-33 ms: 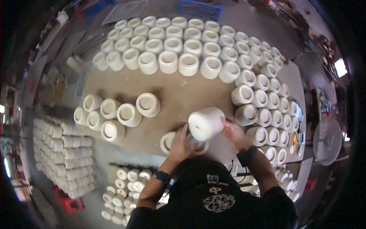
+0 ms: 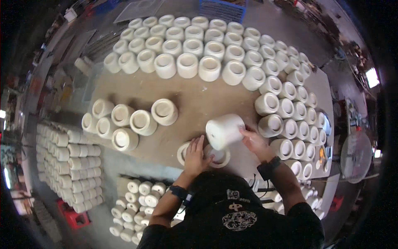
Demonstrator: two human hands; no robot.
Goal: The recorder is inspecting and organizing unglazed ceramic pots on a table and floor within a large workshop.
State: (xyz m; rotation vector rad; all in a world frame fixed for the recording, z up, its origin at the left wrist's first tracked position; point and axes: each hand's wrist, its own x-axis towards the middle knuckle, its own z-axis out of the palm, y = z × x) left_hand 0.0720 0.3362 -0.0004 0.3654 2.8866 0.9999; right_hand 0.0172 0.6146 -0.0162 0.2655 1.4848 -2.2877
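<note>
From my distant post I am seeing the left hand (image 2: pixel 196 158) lying spread, holding nothing evident, over two pale round pieces (image 2: pixel 226 160); rightward, a white cylinder (image 2: pixel 227 128) is hanging above the table (image 2: pixel 195 97), long axis slanting, holed face pointing left, the nearer right hand (image 2: pixel 255 144) gripping its right end.

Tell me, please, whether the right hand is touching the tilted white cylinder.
Touching. The head view shows the right hand with its fingers against the right end of the tilted white cylinder.
</note>
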